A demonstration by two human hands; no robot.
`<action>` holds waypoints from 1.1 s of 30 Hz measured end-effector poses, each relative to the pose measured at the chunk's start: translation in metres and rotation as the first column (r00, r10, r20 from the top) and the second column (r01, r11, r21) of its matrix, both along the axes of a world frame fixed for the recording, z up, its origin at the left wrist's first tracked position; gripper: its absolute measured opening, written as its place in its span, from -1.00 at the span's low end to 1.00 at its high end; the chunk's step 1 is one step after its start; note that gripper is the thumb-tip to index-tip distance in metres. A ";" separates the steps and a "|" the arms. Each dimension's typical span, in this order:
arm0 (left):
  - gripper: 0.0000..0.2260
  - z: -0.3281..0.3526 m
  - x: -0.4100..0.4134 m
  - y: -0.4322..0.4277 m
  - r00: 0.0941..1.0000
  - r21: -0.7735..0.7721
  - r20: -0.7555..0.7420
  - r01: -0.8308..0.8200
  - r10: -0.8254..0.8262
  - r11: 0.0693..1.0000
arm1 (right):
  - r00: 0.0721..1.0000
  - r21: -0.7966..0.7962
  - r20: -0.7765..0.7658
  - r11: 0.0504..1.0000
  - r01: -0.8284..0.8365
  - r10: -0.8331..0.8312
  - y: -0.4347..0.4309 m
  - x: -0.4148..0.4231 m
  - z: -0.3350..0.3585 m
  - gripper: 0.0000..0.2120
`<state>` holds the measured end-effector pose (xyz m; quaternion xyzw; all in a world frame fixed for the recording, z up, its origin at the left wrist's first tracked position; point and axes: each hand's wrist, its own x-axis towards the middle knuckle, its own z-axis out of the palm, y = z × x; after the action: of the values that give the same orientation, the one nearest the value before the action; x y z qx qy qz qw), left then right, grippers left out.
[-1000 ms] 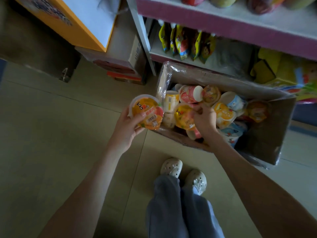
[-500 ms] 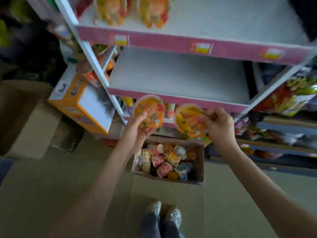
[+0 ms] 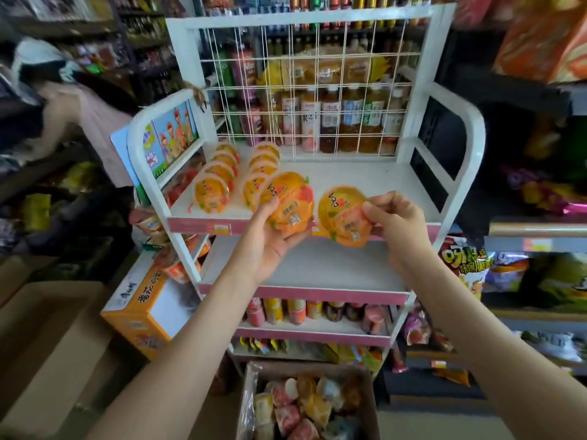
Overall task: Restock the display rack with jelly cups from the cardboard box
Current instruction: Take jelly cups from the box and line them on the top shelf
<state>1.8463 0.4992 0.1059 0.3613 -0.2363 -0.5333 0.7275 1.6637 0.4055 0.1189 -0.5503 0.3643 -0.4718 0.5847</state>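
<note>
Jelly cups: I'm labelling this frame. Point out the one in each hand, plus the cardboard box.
Left-hand jelly cup [image 3: 287,198], head view, middle of its orange lid.
Right-hand jelly cup [image 3: 340,214], head view, middle of its lid.
Cardboard box [image 3: 305,371], head view, far inner wall.

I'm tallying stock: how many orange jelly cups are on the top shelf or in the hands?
10: four in the left row on the top shelf, four in the right row, one in the left hand, one in the right hand. The left-held cup may hide others.
</note>
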 end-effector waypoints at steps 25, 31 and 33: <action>-0.78 0.059 0.219 -0.159 0.991 0.072 0.030 -0.136 0.134 0.988 | 0.916 0.152 -0.272 0.927 0.344 -0.295 -0.251 0.229 -0.051 -0.77; -0.69 0.046 0.227 -0.162 0.994 0.068 0.057 -0.099 0.095 0.993 | 0.882 0.082 -0.411 0.954 0.290 -0.233 -0.269 0.231 -0.064 -0.71; -0.77 0.046 0.230 -0.163 0.991 0.064 0.078 -0.112 0.107 0.992 | 0.849 -0.013 -0.477 0.967 0.253 -0.229 -0.270 0.231 -0.059 -0.73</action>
<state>2.0759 0.3358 0.1516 0.4179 -0.2245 -0.4864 0.7338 1.8943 0.1353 0.0604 -0.5839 0.5743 -0.3828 0.4274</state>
